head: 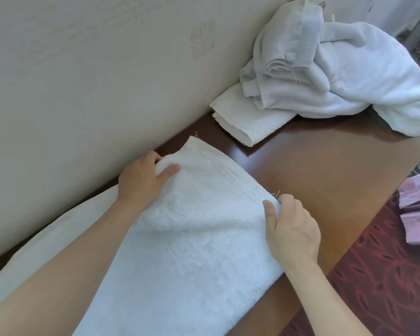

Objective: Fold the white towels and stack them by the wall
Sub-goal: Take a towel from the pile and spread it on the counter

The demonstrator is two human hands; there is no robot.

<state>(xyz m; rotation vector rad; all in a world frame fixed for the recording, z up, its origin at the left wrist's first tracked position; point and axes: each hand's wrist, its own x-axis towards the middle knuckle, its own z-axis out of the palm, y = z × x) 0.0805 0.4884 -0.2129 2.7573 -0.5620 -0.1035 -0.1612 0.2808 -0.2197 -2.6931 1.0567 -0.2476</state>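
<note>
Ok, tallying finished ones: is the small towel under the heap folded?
Folded: small towel shows doubled layers at its edge, flat beside the wall.

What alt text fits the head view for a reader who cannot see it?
Both hands hold the far edge of a white towel on a brown table: the left hand grips the corner by the wall, the right hand pinches the other. Beyond, a folded towel lies by the wall with a heap of unfolded towels partly on it.
</note>
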